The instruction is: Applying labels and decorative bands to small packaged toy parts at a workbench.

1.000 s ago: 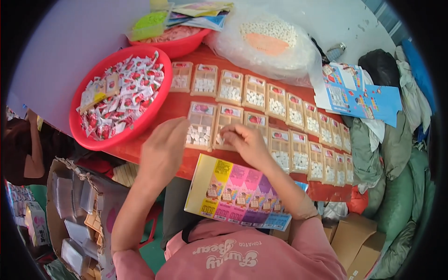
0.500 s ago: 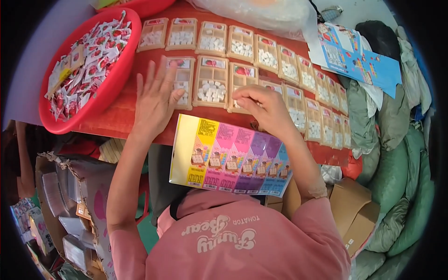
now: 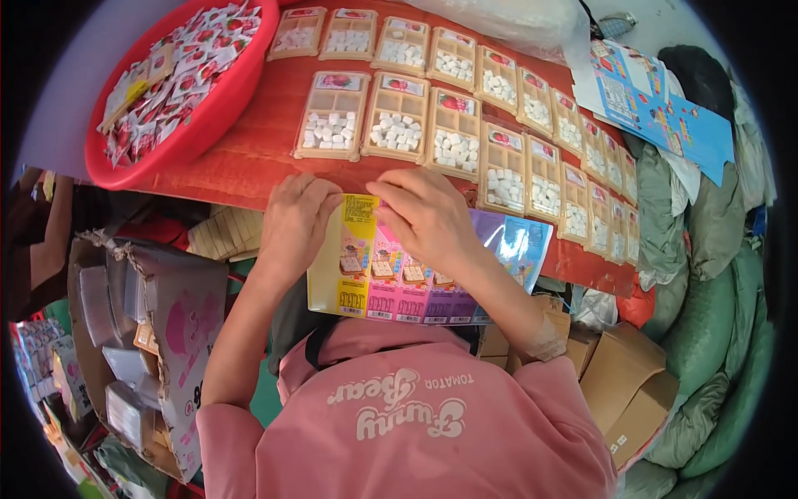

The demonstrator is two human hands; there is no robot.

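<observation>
A printed sheet [image 3: 355, 287] with yellow, pink, purple and blue strips lies over my lap, against the table's near edge. At its upper left corner, the fingers of my left hand [image 3: 295, 223] are closed in a pinch. My right hand [image 3: 432, 220] bends over the sheet's upper edge, thumb on the printed side and fingers curled toward the left hand. Their exact grip is partly hidden. Just beyond stand beige compartment trays [image 3: 397, 104], each holding small white blocks [image 3: 332, 129] and a strawberry-printed packet [image 3: 455, 103].
A red basin [image 3: 195, 137] heaped with strawberry-printed packets [image 3: 183, 79] sits at the table's left. More trays run in two rows along the red table [image 3: 241, 179]. An open carton [image 3: 195, 349] of clear plastic cases is at lower left; cardboard [image 3: 623, 382] and green sacks [image 3: 715, 308] are at right.
My right hand has left a tray and come back to the sheet's upper edge. My left hand has drawn back from the trays to the sheet's corner. The view has shifted slightly.
</observation>
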